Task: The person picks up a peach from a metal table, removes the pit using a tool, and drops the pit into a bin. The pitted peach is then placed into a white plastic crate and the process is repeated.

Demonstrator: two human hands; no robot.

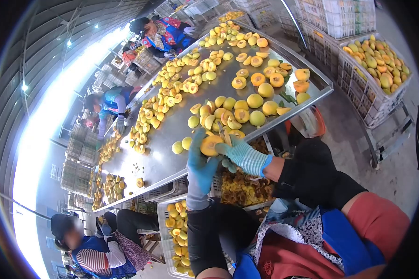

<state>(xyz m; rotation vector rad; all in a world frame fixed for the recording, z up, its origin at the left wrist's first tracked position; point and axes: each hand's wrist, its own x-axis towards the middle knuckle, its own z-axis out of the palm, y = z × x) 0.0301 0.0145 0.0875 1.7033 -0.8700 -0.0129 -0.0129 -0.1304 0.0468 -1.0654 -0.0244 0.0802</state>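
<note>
My left hand [201, 162], in a blue-coated glove, is closed around a halved yellow peach [210, 145], cut face showing. Against the fruit, my right hand [245, 157], in a blue and white striped glove, is closed on a slim pitting tool [225, 134]; its exact shape is partly hidden. Just beyond both hands, whole and halved peaches [228, 111] lie grouped on the metal table [181, 132]. Two small yellow peaches [181, 145] rest left of my left hand.
Below the table edge is a bin of yellow-brown scraps [246, 188]. A white crate of peach halves [162, 218] stands at lower left. Rightward, a full fruit crate [358, 93] sits on a trolley. Co-workers [114, 100] work along the far side; another person [95, 246] sits at left.
</note>
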